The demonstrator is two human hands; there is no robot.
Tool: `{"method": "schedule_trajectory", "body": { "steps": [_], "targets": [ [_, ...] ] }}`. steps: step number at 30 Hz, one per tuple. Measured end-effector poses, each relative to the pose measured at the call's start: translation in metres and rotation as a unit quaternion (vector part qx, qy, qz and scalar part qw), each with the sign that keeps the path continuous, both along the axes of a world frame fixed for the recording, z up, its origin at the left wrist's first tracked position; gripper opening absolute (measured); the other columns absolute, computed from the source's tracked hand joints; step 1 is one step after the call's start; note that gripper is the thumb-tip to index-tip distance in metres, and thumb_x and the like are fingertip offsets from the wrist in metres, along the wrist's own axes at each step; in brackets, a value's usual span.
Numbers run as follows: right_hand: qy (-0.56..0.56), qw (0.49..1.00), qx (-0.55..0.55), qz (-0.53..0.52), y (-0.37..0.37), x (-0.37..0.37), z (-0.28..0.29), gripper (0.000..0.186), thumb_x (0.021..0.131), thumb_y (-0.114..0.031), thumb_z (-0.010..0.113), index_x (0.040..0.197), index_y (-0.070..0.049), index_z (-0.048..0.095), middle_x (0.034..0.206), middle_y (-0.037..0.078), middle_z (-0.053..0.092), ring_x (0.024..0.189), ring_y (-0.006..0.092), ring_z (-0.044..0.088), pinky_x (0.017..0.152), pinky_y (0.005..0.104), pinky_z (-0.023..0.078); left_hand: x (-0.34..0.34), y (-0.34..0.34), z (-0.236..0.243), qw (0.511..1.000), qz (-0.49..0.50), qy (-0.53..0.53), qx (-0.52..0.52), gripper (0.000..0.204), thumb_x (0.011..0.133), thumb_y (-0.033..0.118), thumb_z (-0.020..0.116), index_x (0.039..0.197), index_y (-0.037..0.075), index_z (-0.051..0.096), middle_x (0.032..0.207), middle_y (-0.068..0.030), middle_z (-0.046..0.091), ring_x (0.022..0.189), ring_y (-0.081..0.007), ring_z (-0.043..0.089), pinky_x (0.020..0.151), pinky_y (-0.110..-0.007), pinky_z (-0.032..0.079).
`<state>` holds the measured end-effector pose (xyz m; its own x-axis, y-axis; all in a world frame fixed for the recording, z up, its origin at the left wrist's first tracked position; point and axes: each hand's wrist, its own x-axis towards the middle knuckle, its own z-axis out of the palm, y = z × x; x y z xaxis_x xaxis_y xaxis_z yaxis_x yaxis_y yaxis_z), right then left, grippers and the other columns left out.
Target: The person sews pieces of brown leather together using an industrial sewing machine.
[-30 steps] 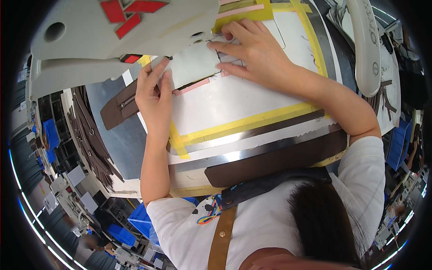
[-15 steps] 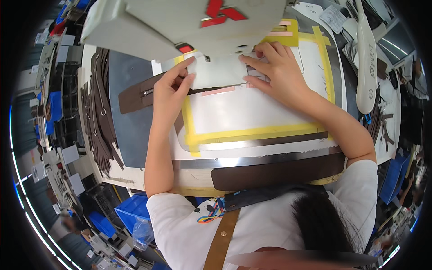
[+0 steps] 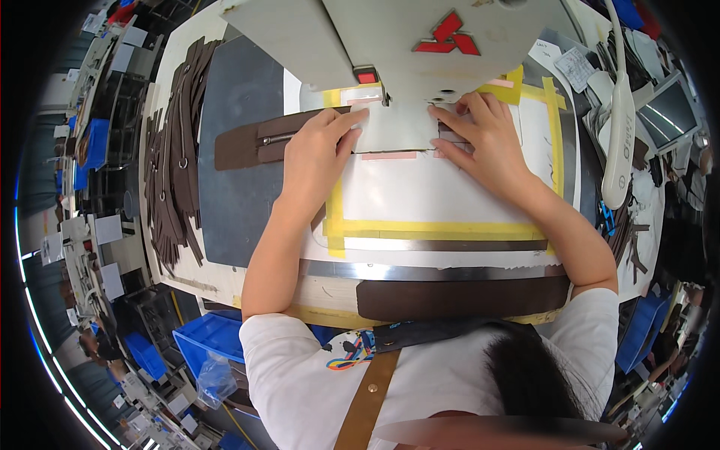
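A long dark brown strip with a metal zipper [image 3: 247, 146] lies crosswise, its left end on the grey-blue surface. The pale sewing machine head [image 3: 394, 129] hides the strip's middle. Over the strip, left of that head, rests my left hand [image 3: 319, 154], with thumb and index finger stretched apart. On the other side my right hand [image 3: 480, 142] has its fingers spread, with thumb and index tips at the machine head's right edge beside another brown part of the work. Both hands seem to press rather than grip. The needle area is hidden.
Beneath the work lies a white sheet [image 3: 442, 191] edged with yellow tape. Brown straps with metal rings [image 3: 180, 150] hang at the left. A dark brown panel [image 3: 461, 298] lies along the front edge. A white lamp [image 3: 617, 150] stands right; a blue bin [image 3: 206, 337] sits lower left.
The view has shifted, so the machine head appears further right. My left hand has come over the zippered strip and covers more of it. My right hand keeps its place beside the machine head.
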<state>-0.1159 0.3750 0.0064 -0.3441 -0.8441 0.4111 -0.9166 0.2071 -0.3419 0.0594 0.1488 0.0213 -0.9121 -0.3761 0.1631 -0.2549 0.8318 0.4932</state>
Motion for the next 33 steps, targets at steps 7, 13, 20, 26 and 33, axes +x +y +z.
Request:
{"method": "schedule_trajectory", "body": {
  "steps": [7,13,20,26,33],
  "targets": [
    [0.01,1.0,-0.016,0.0,-0.001,0.001,0.001,0.043,0.082,-0.024,0.086,0.121,-0.009,0.079,0.108,0.008,0.06,0.105,0.0281,0.058,0.095,0.0426,0.045,0.001,-0.017,-0.007,0.998,-0.035,0.022,-0.039,0.036,0.091,0.011,0.078,0.126,0.018,0.08,0.089,-0.0052,0.056,0.091,-0.0248,0.055,0.084,-0.038,0.049],
    [0.009,1.0,-0.013,-0.001,-0.002,0.0,0.0,0.043,0.081,-0.024,0.086,0.121,-0.008,0.079,0.109,0.008,0.06,0.105,0.028,0.057,0.094,0.0424,0.045,0.003,-0.026,-0.011,0.996,-0.07,0.036,-0.036,0.038,0.09,0.013,0.08,0.127,0.019,0.08,0.094,-0.0076,0.055,0.092,-0.0263,0.053,0.088,-0.039,0.048],
    [0.007,1.0,-0.009,-0.002,-0.002,0.0,0.0,0.044,0.08,-0.023,0.087,0.121,-0.007,0.079,0.109,0.009,0.06,0.105,0.0284,0.057,0.094,0.0435,0.046,0.006,-0.022,-0.002,0.994,-0.063,-0.002,-0.087,0.041,0.088,0.023,0.082,0.129,0.022,0.079,0.096,-0.0064,0.054,0.092,-0.0262,0.053,0.088,-0.041,0.047],
    [0.0,1.0,-0.014,0.0,-0.003,0.001,0.001,0.044,0.079,-0.023,0.087,0.12,-0.007,0.079,0.109,0.009,0.06,0.106,0.0287,0.057,0.095,0.0437,0.046,0.008,-0.015,0.002,0.99,-0.037,-0.024,-0.136,0.041,0.089,0.026,0.081,0.13,0.025,0.079,0.099,-0.0045,0.055,0.094,-0.0248,0.054,0.09,-0.041,0.046],
    [0.008,1.0,-0.019,-0.014,-0.001,0.0,0.0,0.042,0.081,-0.024,0.086,0.119,-0.009,0.079,0.11,0.009,0.06,0.106,0.0287,0.057,0.094,0.043,0.045,0.008,-0.013,0.007,0.988,-0.04,-0.019,-0.145,0.039,0.086,0.019,0.083,0.125,0.017,0.079,0.099,-0.0035,0.056,0.096,-0.0246,0.055,0.089,-0.041,0.046]
  ]
}}
